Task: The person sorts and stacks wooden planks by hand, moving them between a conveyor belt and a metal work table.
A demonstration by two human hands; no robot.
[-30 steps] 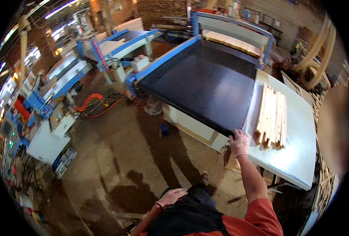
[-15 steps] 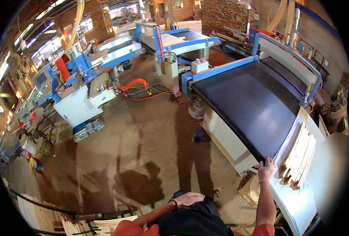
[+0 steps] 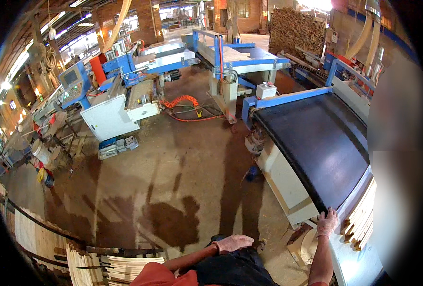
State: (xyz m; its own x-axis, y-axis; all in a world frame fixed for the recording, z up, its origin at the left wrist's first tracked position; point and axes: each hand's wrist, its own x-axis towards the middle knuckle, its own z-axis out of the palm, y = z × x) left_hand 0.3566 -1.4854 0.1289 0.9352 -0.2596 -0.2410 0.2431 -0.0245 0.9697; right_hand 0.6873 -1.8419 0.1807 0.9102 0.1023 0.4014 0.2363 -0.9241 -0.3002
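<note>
Head view: right hand (image 3: 327, 223) touches the near corner of the black conveyor belt (image 3: 311, 138), fingers loosely spread; left hand (image 3: 234, 243) extended near the lap, apparently empty. Step, judged: resting contact; moving on calls for lifting clear. Belt ahead-right, smooth, glossy, beside wooden strips (image 3: 361, 219).

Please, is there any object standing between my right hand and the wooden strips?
No visible object does: only pale tabletop shows between the right hand, at the near corner of the black belt, and the wooden strips.
</note>
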